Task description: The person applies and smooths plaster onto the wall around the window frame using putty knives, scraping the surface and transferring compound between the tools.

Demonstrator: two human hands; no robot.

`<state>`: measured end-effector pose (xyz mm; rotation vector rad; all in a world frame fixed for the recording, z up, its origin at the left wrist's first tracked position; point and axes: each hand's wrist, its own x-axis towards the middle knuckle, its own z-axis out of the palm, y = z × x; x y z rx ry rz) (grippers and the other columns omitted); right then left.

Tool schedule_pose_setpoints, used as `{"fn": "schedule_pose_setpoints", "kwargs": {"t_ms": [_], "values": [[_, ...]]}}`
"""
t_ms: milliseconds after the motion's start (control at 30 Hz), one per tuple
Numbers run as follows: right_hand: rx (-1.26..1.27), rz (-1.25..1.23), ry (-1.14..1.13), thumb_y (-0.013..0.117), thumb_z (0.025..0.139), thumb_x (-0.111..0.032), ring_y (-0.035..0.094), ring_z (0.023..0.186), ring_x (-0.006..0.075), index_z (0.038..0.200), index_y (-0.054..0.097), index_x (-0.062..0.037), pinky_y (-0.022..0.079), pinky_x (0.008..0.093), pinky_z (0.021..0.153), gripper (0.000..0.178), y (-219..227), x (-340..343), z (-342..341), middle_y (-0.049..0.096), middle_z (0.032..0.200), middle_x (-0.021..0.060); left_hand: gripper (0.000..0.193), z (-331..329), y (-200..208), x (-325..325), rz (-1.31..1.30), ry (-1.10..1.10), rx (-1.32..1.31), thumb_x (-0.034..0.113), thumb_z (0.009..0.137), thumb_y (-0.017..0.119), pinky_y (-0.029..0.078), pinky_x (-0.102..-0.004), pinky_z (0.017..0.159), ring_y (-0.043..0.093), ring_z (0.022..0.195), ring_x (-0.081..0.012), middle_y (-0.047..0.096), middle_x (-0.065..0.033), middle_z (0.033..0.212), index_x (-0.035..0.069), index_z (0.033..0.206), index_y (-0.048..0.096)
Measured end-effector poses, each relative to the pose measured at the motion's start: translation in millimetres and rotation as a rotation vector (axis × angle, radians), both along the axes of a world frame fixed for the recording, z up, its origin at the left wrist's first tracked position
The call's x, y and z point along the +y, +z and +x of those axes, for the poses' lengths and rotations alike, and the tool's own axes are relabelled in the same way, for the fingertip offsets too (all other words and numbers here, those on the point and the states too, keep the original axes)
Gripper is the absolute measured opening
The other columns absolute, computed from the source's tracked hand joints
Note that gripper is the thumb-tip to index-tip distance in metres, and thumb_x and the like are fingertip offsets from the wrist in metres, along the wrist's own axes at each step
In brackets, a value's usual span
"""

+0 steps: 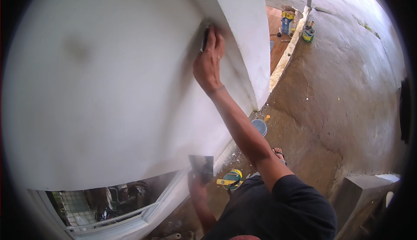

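Note:
My right hand (pixel 211 64) is raised to the white wall (pixel 117 96), its fingers closed around a thin, dark flat tool (pixel 204 39) pressed at the surface near the inner corner. The tool is seen nearly edge-on, so its exact kind is unclear. Lower down, beside the window frame, my left hand (pixel 198 188) grips a putty knife with a broad, squarish metal blade (pixel 202 165). Motion blurs this hand, and the knife's handle is hidden in it. Grey smudges mark the wall around the right hand.
On the floor by the wall stand a grey-lidded bucket (pixel 259 127) and a green tub with a yellow level (pixel 229 182) across it. A window (pixel 104 205) opens at lower left. Beyond the doorway sill are a blue-yellow bag (pixel 286 23) and a green can (pixel 308 34). A concrete block (pixel 362 192) stands right.

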<state>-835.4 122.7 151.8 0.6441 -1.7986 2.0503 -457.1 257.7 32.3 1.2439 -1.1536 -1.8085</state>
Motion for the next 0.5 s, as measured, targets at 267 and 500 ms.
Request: {"fn": "schedule_pose_setpoints", "kwargs": {"t_ms": [267, 500], "values": [[-0.011, 0.079, 0.522, 0.040, 0.082, 0.018, 0.037, 0.138, 0.0459, 0.152, 0.035, -0.0005, 0.027, 0.0494, 0.121, 0.073, -38, 68, 121, 0.038, 0.149, 0.0273, 0.028, 12, -19, -3, -0.043, 0.061, -0.064, 0.017, 0.102, 0.060, 0.057, -0.0341, 0.086, 0.065, 0.106, -0.0197, 0.063, -0.0080, 0.120, 0.007, 0.127, 0.053], [-0.953, 0.074, 0.692, 0.051, 0.098, -0.010, 0.057, 0.116, 0.0194, 0.138, 0.052, 0.0051, 0.043, 0.0330, 0.104, 0.042, -121, 199, 68, 0.062, 0.125, 0.0106, 0.034, -32, 22, -1, 0.025, 0.064, -0.042, 0.024, 0.102, 0.062, 0.056, -0.0357, 0.086, 0.064, 0.107, -0.0209, 0.061, -0.0113, 0.120, 0.005, 0.128, 0.052]]}}
